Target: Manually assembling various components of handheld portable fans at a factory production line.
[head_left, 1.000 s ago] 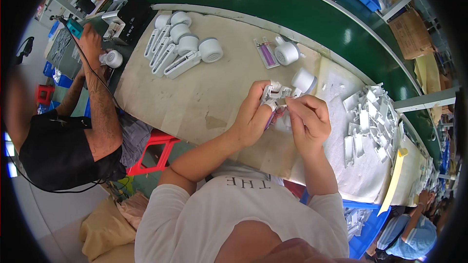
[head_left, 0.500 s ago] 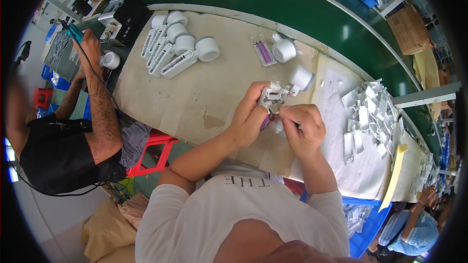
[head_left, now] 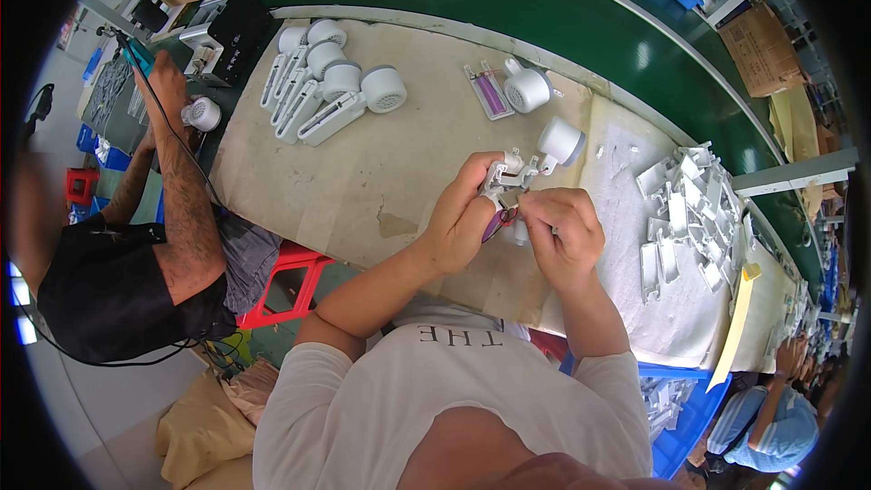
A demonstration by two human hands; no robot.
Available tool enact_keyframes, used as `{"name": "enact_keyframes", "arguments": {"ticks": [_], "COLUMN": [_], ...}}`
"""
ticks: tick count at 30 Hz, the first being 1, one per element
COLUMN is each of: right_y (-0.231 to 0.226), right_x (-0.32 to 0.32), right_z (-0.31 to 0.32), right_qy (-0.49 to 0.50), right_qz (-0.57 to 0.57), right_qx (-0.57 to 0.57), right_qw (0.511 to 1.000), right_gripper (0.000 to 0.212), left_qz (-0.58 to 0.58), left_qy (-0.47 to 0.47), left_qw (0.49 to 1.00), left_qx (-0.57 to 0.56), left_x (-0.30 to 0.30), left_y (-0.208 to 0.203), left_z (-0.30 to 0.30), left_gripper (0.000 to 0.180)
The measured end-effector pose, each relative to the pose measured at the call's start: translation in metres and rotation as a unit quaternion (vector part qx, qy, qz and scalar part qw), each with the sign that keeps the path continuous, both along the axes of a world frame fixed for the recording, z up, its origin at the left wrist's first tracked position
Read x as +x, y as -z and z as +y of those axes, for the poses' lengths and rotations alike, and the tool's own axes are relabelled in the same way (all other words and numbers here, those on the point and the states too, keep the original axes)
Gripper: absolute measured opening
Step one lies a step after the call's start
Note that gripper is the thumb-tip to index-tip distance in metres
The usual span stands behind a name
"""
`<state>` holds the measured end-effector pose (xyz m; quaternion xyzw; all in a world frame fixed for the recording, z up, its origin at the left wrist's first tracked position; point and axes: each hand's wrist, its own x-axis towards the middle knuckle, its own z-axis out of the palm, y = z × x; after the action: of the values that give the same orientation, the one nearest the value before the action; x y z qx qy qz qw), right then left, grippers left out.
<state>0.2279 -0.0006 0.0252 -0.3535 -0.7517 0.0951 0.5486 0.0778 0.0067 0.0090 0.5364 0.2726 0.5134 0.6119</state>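
My left hand (head_left: 461, 225) is closed around a white plastic handle housing (head_left: 497, 180), held above the near part of the table. A purple piece (head_left: 492, 226) and thin dark and red wires (head_left: 508, 213) show at its near end. My right hand (head_left: 568, 234) pinches at the housing's right side; what sits between its fingertips is too small to make out. Just beyond my hands is a white round fan head (head_left: 560, 142) with a grey rim, close to the housing's far end. Whether the two are joined is unclear.
Several white handheld fans (head_left: 340, 91) lie at the far left. A purple-and-white handle part (head_left: 490, 93) and another fan head (head_left: 526, 89) lie beyond my hands. White plastic shells (head_left: 685, 209) are heaped at right, above a blue bin (head_left: 685, 431). A co-worker (head_left: 136, 263) sits at left.
My right fingers have shifted very slightly at the housing, which stays in my left hand. The co-worker's hand at left has moved a little. Otherwise the table looks the same.
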Motion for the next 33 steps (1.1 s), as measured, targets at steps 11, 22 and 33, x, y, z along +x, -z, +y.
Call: {"name": "enact_keyframes", "arguments": {"ticks": [11,22,33], "right_y": [-0.002,-0.002,-0.002], "right_x": [0.0,0.001,-0.001], "right_z": [0.0,0.002,-0.001], "right_qy": [0.016,0.02,0.043], "right_qz": [-0.034,-0.068,-0.067], "right_qx": [0.012,0.036,0.018], "right_qw": [0.999,0.997,0.997], "right_gripper": [0.023,0.025,0.024], "left_qz": [-0.011,0.039,0.06], "left_qy": [-0.013,-0.024,-0.026], "left_qw": [1.0,0.991,0.994], "left_qx": [0.01,0.128,0.09], "left_x": [0.0,-0.002,-0.001], "left_y": [0.0,0.013,0.009], "left_z": [-0.002,0.002,-0.004], "left_gripper": [0.038,0.041,0.039]}}
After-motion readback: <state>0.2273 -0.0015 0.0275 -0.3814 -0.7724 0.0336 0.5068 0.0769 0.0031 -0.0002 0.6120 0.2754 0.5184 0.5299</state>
